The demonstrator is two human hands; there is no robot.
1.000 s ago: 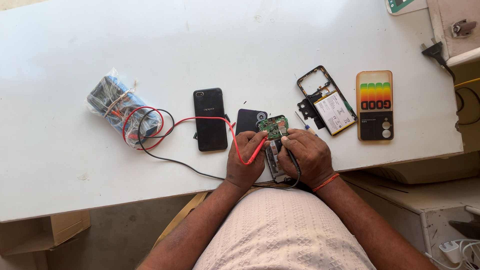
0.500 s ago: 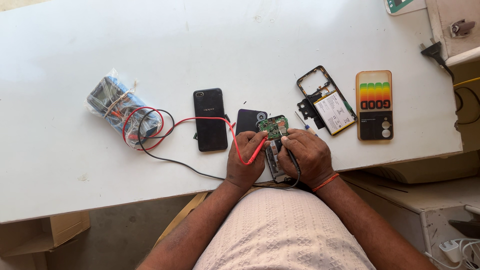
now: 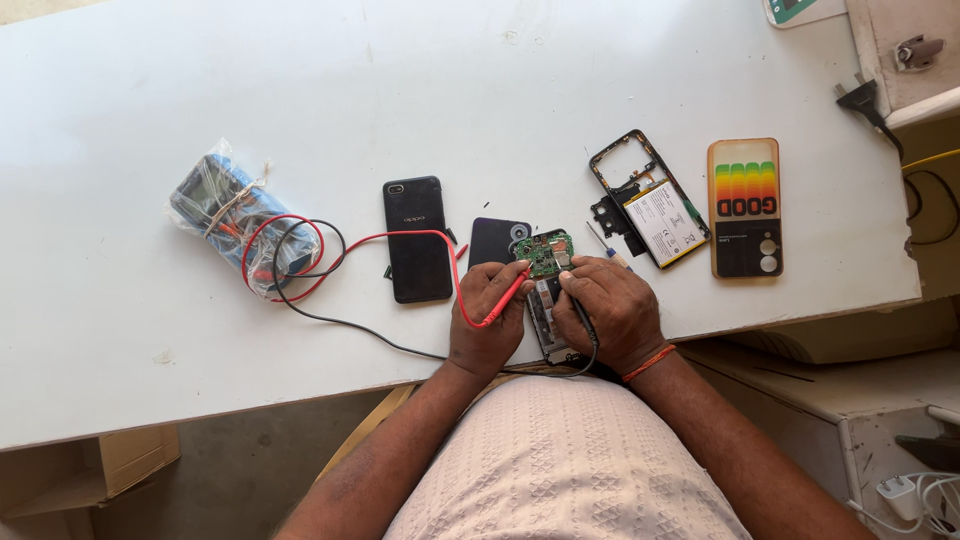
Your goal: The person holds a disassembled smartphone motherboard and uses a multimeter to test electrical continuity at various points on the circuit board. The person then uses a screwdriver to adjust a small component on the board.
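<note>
You had both hands low on the white table, close together over the opened phone. Your left hand was closed around the red probe, its tip angled up toward the green board at the top of that phone. Your right hand was closed around the black probe, fingers curled down onto the phone's right edge; the tip itself was hidden under your fingers, so I cannot tell just where it touched.

The phone lay near the table's front edge, between your hands, with a dark back cover just beside it on the left. The red lead and black lead ran left from your hands to the meter, which sat in a clear plastic bag, well apart from you. A black phone lay face down between the meter and your left hand.

To the right of your hands lay a small screwdriver, then a phone frame with its battery showing, and beside that a striped case. A plug rested near the table's far right corner.
</note>
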